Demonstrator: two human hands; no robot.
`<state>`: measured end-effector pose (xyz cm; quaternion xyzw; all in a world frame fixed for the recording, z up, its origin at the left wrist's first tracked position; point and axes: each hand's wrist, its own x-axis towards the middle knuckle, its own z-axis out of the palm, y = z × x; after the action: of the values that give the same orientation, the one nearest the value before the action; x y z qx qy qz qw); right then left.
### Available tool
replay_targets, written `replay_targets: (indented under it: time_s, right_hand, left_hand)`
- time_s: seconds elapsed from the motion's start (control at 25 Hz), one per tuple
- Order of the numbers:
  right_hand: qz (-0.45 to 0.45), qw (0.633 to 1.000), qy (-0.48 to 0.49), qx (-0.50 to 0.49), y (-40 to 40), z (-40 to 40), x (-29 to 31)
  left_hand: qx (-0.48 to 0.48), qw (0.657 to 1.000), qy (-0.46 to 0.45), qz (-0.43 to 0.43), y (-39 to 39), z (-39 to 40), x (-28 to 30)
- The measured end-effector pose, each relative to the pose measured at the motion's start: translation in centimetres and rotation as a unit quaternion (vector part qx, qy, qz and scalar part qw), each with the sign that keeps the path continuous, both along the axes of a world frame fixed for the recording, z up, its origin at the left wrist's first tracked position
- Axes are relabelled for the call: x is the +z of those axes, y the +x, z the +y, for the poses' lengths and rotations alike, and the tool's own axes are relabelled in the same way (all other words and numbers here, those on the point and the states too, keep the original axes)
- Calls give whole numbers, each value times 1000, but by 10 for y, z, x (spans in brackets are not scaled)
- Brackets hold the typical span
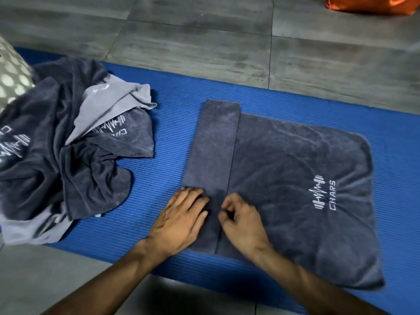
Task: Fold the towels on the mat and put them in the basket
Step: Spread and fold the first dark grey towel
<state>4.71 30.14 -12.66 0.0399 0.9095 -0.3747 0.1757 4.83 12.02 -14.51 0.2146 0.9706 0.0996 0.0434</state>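
Note:
A dark grey towel (295, 169) with a white "CHARS" logo lies flat on the blue mat (172, 123). Its left side is folded over into a narrow strip (213, 142). My left hand (181, 219) lies flat, fingers spread, on the near end of that strip. My right hand (243, 221) rests just right of the fold edge with its fingers curled, pinching at the cloth. A heap of unfolded dark and light grey towels (66, 146) sits on the left end of the mat. No basket can be identified with certainty.
Grey floor tiles (204, 42) surround the mat. An orange object (372, 4) shows at the top right corner. A grey item with white dots (11, 76) stands at the left edge behind the heap.

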Motion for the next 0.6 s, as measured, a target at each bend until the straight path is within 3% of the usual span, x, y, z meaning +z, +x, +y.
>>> replay_targets:
  time_s: [0.08,0.16,0.32,0.6]
  right_hand:
    - [158,985,28,60,-33,7,-1]
    - [220,959,97,152,-79,8,-8]
    - [151,915,233,292,-156,-8,-31]
    - [139,941,248,185,-236,-6,-58]
  left_hand:
    - [7,1000,-15,-8,-20,21,-8]
    - [-1,999,-24,-21,-26,30,-20]
    - [-19,999,-43,-7,-11,24,-34]
    - [-47,998,-35,12,-12,19,-37]
